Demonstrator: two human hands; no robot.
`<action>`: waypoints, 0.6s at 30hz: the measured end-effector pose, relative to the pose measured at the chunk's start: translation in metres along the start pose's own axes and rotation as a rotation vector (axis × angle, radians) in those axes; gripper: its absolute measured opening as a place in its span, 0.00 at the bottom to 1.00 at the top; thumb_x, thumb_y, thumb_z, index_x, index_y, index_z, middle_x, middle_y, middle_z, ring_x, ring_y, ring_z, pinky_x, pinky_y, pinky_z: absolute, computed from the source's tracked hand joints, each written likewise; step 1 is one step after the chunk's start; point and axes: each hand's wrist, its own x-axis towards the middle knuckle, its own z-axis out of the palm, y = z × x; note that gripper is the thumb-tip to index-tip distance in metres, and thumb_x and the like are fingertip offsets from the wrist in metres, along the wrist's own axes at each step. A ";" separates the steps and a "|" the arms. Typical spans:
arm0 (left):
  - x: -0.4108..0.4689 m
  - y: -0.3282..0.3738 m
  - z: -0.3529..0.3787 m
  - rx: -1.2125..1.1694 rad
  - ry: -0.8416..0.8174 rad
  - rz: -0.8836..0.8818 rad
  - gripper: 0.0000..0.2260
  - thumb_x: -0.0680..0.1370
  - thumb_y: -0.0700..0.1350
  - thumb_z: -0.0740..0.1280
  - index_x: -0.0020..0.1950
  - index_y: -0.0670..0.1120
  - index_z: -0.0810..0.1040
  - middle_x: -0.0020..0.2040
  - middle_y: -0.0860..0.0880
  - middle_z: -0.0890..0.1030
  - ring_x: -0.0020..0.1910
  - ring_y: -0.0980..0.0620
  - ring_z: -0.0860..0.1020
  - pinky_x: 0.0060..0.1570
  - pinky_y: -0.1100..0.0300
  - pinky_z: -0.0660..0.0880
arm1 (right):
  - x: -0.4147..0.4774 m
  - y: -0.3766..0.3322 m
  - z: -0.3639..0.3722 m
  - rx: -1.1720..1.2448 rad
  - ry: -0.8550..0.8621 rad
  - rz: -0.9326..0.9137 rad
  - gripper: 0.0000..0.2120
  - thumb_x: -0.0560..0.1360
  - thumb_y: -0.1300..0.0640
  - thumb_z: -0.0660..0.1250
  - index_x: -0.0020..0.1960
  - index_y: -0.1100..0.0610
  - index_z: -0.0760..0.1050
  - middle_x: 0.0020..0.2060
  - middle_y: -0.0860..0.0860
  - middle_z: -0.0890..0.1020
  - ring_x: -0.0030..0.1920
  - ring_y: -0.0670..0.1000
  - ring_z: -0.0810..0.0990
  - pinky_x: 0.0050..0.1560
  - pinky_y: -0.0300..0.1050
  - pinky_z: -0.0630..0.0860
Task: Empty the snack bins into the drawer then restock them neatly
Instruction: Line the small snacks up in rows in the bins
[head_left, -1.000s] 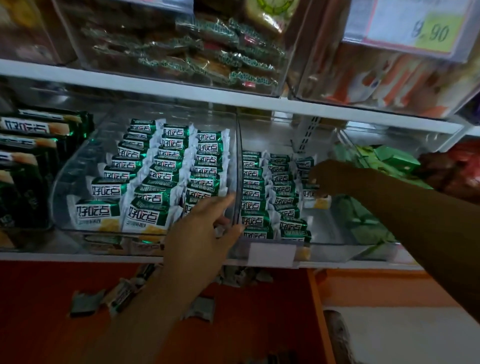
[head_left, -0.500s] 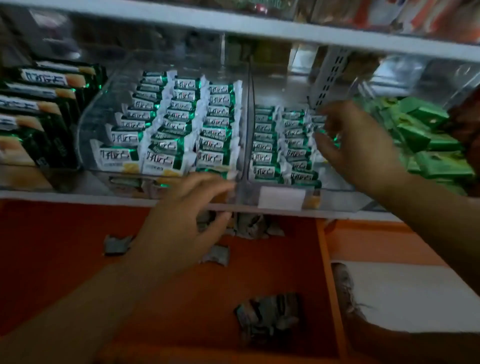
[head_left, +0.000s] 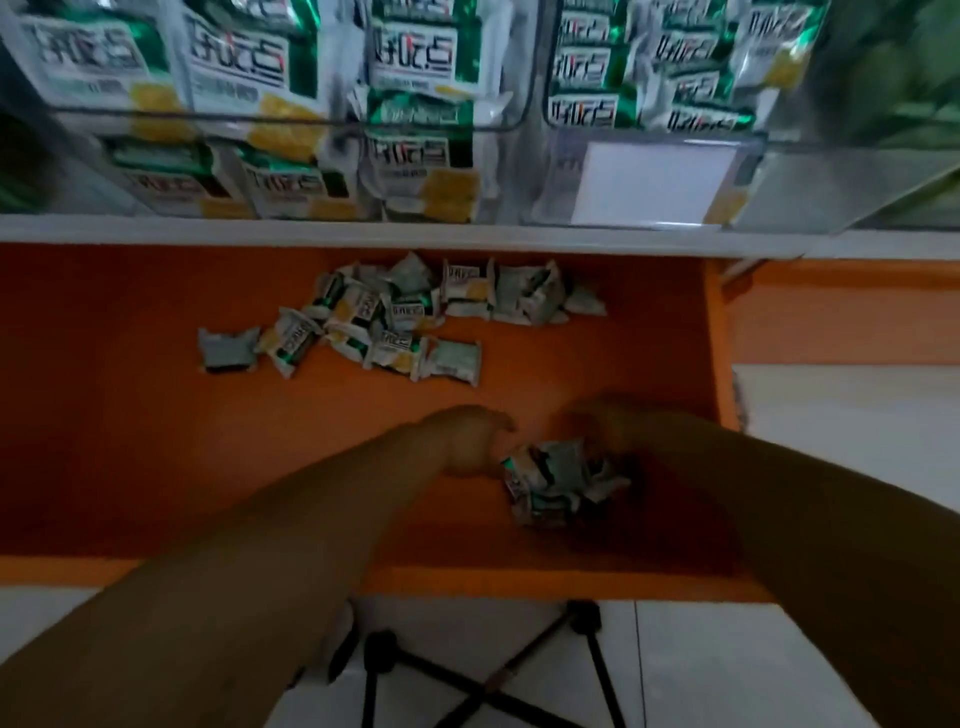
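Head view: nearest, both forearms reach into the open orange drawer (head_left: 156, 415). The left hand (head_left: 462, 441) and right hand (head_left: 613, 431) flank a small heap of crumpled green-and-white snack packets (head_left: 558, 483), touching its sides. Blur hides whether either grip is closed on them. Farther back lies a looser scatter of the same packets (head_left: 405, 317). Beyond, clear plastic bins (head_left: 753, 176) on the white shelf (head_left: 363, 234) hold rows of matching packets.
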 end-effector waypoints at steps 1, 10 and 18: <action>0.012 0.003 0.004 -0.041 -0.034 0.026 0.33 0.77 0.52 0.70 0.78 0.50 0.60 0.77 0.45 0.62 0.73 0.44 0.65 0.68 0.55 0.65 | 0.005 0.003 0.007 -0.015 -0.017 0.020 0.33 0.73 0.54 0.72 0.75 0.48 0.63 0.74 0.55 0.64 0.73 0.60 0.63 0.72 0.55 0.63; 0.061 0.012 0.035 0.023 -0.157 0.020 0.33 0.74 0.49 0.75 0.75 0.48 0.64 0.71 0.43 0.70 0.66 0.42 0.72 0.62 0.50 0.73 | 0.024 0.003 0.032 -0.179 -0.077 -0.079 0.25 0.75 0.52 0.69 0.71 0.49 0.68 0.69 0.58 0.67 0.66 0.61 0.68 0.67 0.55 0.68; 0.047 0.006 0.037 0.025 -0.273 -0.084 0.13 0.77 0.48 0.71 0.36 0.43 0.76 0.34 0.51 0.73 0.33 0.54 0.71 0.39 0.59 0.70 | 0.018 -0.003 0.038 0.161 -0.095 -0.062 0.11 0.71 0.62 0.75 0.48 0.53 0.75 0.58 0.56 0.76 0.58 0.58 0.76 0.56 0.53 0.76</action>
